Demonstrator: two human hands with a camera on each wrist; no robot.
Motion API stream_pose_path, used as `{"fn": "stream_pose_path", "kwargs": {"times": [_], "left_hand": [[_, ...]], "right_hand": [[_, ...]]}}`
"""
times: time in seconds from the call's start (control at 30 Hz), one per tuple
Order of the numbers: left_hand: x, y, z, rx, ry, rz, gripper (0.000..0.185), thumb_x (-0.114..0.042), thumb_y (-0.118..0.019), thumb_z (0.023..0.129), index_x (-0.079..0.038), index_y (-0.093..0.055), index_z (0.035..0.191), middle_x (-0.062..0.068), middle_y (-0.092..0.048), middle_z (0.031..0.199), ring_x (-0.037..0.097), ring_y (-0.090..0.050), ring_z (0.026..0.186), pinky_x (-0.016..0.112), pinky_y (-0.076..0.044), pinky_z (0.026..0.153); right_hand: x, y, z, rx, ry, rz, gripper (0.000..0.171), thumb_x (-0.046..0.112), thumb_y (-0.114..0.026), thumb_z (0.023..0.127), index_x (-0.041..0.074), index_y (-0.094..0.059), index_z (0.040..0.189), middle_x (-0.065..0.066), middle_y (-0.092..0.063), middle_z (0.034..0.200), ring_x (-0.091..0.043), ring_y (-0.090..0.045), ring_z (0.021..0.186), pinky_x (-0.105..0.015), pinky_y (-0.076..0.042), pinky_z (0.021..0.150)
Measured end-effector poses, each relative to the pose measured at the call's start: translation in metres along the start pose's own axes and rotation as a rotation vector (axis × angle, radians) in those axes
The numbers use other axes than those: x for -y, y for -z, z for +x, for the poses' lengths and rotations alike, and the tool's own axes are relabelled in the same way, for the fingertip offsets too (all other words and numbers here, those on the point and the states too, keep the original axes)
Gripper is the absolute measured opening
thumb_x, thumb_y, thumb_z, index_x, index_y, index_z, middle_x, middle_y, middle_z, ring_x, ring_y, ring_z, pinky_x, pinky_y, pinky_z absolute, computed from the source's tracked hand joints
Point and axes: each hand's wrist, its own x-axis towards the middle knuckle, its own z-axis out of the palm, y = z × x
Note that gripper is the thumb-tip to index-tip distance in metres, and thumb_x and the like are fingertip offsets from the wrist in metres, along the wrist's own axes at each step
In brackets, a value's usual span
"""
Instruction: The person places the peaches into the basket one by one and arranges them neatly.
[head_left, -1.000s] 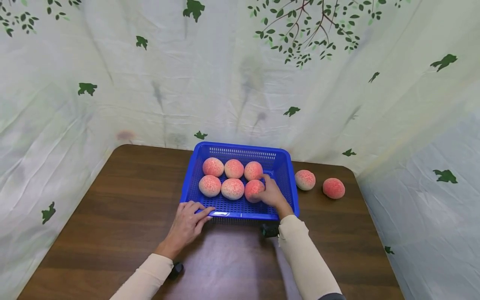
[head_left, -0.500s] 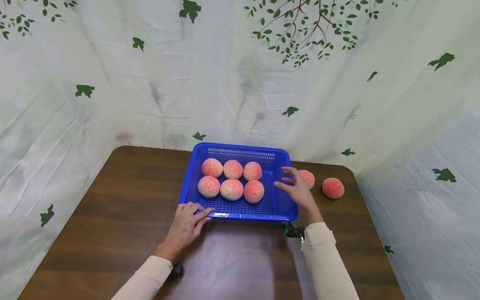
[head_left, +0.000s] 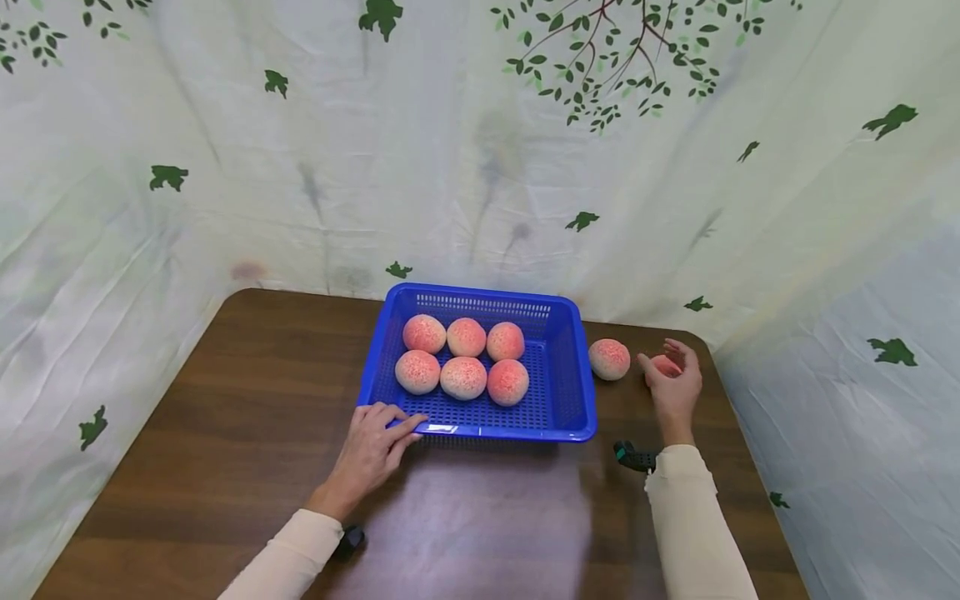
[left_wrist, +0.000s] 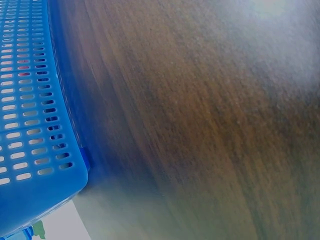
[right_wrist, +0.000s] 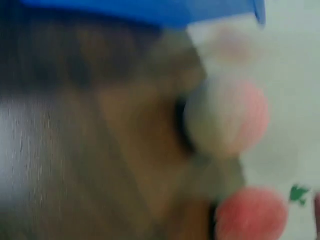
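Note:
A blue plastic basket (head_left: 480, 432) with slotted walls stands at the back of the table. In two rows inside it lie several pink-and-cream peaches (head_left: 463, 378). My left hand (head_left: 375, 442) holds the basket's front left corner, fingers over the rim and thumb on the outer side. To the right of the basket, my right hand (head_left: 675, 387) is at a deeper pink peach (head_left: 665, 365), partly covering it, with thumb and fingers spread apart around it. Between that peach and the basket sits a paler peach (head_left: 609, 359). In the blurred right wrist view, the pink peach (right_wrist: 252, 215) shows at the bottom.
The brown wooden table (head_left: 225, 450) extends to the left and in front of the basket. A white curtain (head_left: 420, 167) printed with leaves hangs close behind the table and along both sides. A black wrist camera (head_left: 633, 456) sits at my right cuff.
My right hand has left the front right peach in the basket and moved right, past the paler peach, to the far right one. My left hand stays on the basket.

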Motion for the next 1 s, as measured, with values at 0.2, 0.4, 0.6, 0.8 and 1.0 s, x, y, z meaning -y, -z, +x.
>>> {"fn": "stream_pose_path", "kwargs": {"times": [0.2,0.4,0.6,0.8,1.0], "left_hand": [[0.001,-0.001,0.001,-0.009,-0.012,0.001,0.045,-0.042,-0.041,0.101,-0.013,-0.076,0.102,0.0,-0.06,0.082,0.021,-0.054,0.078,0.041,-0.035,0.076],[0.0,0.001,0.001,-0.007,-0.007,0.004,0.045,-0.042,-0.042,0.101,-0.013,-0.076,0.101,0.0,-0.06,0.082,0.022,-0.054,0.078,0.04,-0.035,0.076],[-0.001,0.002,0.001,0.002,-0.009,0.019,0.047,-0.044,-0.04,0.102,-0.013,-0.076,0.101,0.0,-0.06,0.081,0.021,-0.054,0.078,0.04,-0.035,0.076],[0.0,0.003,0.001,0.018,-0.006,0.026,0.048,-0.044,-0.04,0.102,-0.013,-0.076,0.102,0.0,-0.059,0.082,0.021,-0.054,0.079,0.04,-0.035,0.077],[0.0,0.001,0.001,-0.006,-0.018,0.017,0.046,-0.042,-0.041,0.102,-0.013,-0.076,0.101,0.0,-0.059,0.082,0.021,-0.054,0.077,0.041,-0.035,0.075]], "right_hand": [[-0.025,0.025,0.016,-0.076,-0.078,-0.039,0.065,0.013,-0.078,0.081,0.007,-0.047,0.138,-0.015,-0.041,0.143,-0.028,-0.032,0.135,-0.045,-0.024,0.111],[-0.039,0.04,0.024,0.07,-0.252,-0.089,0.08,0.018,-0.074,0.086,0.012,-0.029,0.151,-0.014,-0.024,0.156,-0.03,-0.017,0.145,-0.048,-0.016,0.115],[-0.05,0.036,0.028,0.187,-0.411,-0.052,0.091,0.021,-0.075,0.085,0.017,-0.017,0.155,-0.012,-0.02,0.158,-0.03,-0.023,0.142,-0.045,-0.021,0.114],[-0.051,0.028,0.029,0.149,-0.419,-0.032,0.084,0.012,-0.072,0.087,0.013,-0.019,0.153,-0.013,-0.022,0.157,-0.031,-0.024,0.141,-0.045,-0.022,0.114],[-0.047,0.023,0.028,0.102,-0.387,-0.126,0.075,0.008,-0.067,0.089,0.005,-0.023,0.15,-0.019,-0.027,0.153,-0.035,-0.027,0.138,-0.047,-0.025,0.112]]}}
